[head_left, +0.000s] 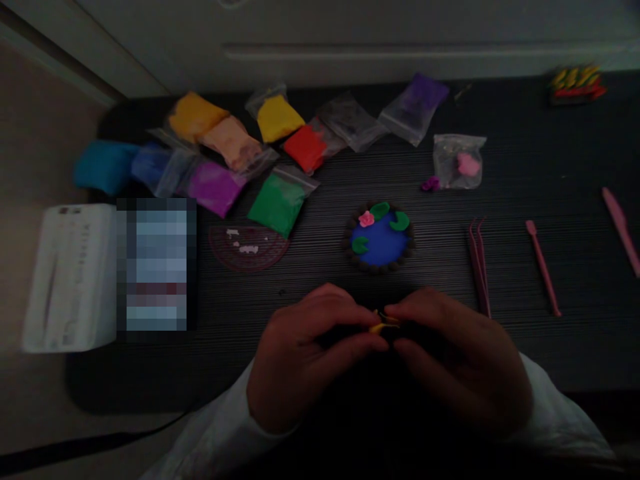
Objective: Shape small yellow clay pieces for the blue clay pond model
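Two hands, left (300, 360) and right (465, 360), pinched small yellow pieces (384, 327) (thin ones) between their fingertips. The blue pond model (381, 239) lay just beyond.

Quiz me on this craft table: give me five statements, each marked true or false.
1. The fingers of the left hand pinch a small yellow piece. True.
2. The round blue pond model with a dark beaded rim carries five green leaf shapes. False: it carries three.
3. The small pink flower sits on the pond model. True.
4. The clear bag of green material lies to the right of the pond model. False: it lies to the left.
5. The slim pink tweezers lie to the left of the pink knife-shaped tool. True.
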{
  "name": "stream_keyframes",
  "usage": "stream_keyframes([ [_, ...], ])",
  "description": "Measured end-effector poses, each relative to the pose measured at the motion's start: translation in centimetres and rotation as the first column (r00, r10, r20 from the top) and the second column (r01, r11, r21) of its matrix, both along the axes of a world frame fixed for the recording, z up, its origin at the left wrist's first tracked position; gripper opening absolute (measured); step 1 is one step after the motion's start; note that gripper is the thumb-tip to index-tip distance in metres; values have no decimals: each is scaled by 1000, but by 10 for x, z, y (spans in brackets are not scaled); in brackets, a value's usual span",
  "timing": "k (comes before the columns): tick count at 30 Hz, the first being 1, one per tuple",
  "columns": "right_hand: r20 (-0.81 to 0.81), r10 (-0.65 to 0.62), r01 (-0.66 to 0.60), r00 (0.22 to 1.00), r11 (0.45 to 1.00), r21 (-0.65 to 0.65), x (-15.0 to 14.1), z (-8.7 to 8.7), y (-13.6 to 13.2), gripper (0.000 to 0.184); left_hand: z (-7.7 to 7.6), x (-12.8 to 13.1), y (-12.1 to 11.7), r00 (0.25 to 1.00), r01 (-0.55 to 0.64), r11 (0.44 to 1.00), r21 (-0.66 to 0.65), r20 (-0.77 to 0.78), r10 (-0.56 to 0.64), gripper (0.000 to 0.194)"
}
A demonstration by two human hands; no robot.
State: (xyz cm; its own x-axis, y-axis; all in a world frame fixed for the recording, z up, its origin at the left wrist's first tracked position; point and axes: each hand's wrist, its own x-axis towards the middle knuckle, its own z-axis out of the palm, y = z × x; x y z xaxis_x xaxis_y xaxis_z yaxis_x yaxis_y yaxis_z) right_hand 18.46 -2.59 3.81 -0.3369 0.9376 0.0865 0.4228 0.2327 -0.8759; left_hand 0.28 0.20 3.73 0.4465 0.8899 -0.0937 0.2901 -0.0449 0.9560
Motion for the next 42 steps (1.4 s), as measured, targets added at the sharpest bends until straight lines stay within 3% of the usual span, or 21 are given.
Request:
stream_keyframes([
  [10,-23,-19,20,1000,999,36,-3,-2,4,13,0,2,2,998,66,998,13,-25,-66,13],
  [14,-98,-54,53,994,999,-13,1,0,1,18,0,3,2,993,91,996,11,-82,-90,11],
  [20,-114,-283,279,952,959,-50,6,1,-6,22,0,3,2,993,47,999,16,-114,-45,12],
  [24,-120,-296,284,948,953,-104,6,1,-6,21,-1,5,3,993,34,999,10,-111,-33,11],
  [32,-336,-339,282,879,937,-207,2,0,-8,21,-1,3,1,995,29,999,14,-94,-27,12],
  [39,-359,-332,307,872,943,-128,2,-1,-6,27,-2,2,1,997,22,999,29,-77,-19,13],
  [42,-271,-361,346,892,932,-103,3,-1,-5,33,-3,1,1,997,9,998,58,-80,-4,14],
])
